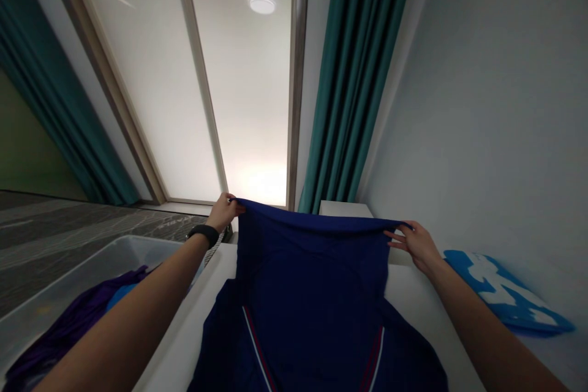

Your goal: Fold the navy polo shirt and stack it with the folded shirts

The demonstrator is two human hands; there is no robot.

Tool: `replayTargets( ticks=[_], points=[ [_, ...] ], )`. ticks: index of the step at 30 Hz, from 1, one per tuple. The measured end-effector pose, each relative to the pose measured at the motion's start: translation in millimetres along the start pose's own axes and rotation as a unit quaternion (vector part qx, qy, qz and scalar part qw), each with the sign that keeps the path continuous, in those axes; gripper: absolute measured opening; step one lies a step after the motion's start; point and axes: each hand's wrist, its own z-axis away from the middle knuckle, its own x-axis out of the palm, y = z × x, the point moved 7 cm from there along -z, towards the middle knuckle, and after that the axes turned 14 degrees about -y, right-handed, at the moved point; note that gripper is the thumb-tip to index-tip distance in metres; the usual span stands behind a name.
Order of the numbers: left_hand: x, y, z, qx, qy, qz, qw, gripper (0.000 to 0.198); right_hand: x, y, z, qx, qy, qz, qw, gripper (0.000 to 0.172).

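Navy shirt (312, 282) is pulled wide over the white tabletop (407, 294), top end up around its far edge. Left hand (225, 211) pinches one corner, right hand (418, 244) the other, spare fingers kinda splayed. Plastic bin (156, 247) of clothes (78, 311) sits off the left edge.

No text, label, brand, number or sign can be read: none is made out on the dark blue garment (312, 294), the black wristband (205, 233) or the blue-and-white item (505, 294) at the right.
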Motion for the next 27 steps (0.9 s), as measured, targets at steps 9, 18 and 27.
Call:
replayTargets(
  ticks=[9, 18, 27],
  points=[
    [9.7, -11.9, -4.1, 0.042, 0.030, 0.078, 0.996, 0.016, -7.4, -10.5, -22.8, -0.047, 0.038, -0.003, 0.998, 0.012],
    [26.6, -75.7, 20.8, -0.075, 0.037, 0.070, 0.994, 0.018, -28.2, 62.3, -0.8, 0.017, 0.072, 0.056, 0.996, 0.016],
    [33.7, -103.3, 57.6, -0.107, 0.031, 0.100, 0.989, 0.012, -42.7, 97.4, 27.4, 0.036, 0.035, 0.164, 0.985, 0.022]
  ],
)
